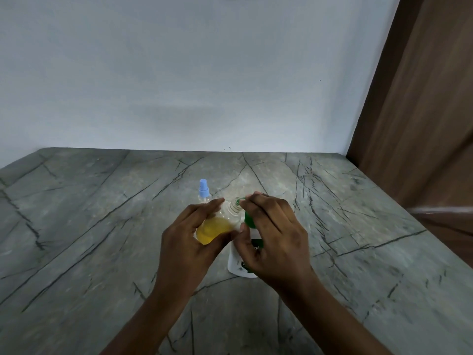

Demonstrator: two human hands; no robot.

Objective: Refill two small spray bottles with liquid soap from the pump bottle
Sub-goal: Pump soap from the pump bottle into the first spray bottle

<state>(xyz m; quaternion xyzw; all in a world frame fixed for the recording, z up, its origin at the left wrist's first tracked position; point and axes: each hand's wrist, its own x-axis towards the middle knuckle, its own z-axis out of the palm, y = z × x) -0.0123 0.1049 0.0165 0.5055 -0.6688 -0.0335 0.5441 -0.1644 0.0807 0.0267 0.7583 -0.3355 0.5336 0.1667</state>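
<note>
Pump bottle, "ol" legible, in right hand; spray bottle in left hand.

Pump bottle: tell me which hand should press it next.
Right. The right hand grips the green head of the pump bottle, spout at the open neck of the small bottle; the left hand is busy holding that bottle.

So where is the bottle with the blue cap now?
In the head view, the blue-capped bottle stands on the counter left of centre, just behind the left hand.
</note>
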